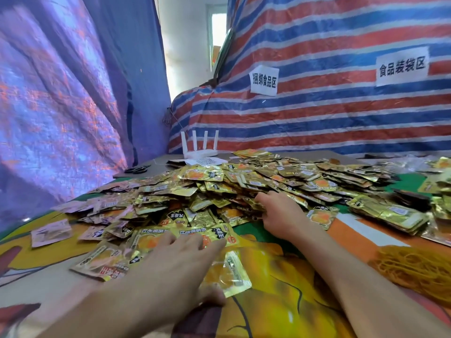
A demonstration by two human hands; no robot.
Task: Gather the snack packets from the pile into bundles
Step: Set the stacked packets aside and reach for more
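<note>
cloth-covered table (353,230) | packet pile (244,186) | 1 router (199,148) | scissors (136,169) | rubber bands (415,267)

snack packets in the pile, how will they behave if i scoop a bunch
Probably slippery: the snack packets are glossy foil, slid over one another. Likely light and thin, so a loose bunch may fan out. Their crinkled faces suggest they flex.

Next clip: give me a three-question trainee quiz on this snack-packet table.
1. True or false: the left hand lies flat, fingers spread, on packets at the near edge of the pile.
2. What stands behind the pile? A) white router B) kettle C) lamp
3. Fill in: in the picture, the scissors lie at the pile's far ____ side.
Key: 1 true; 2 A; 3 left.
</note>
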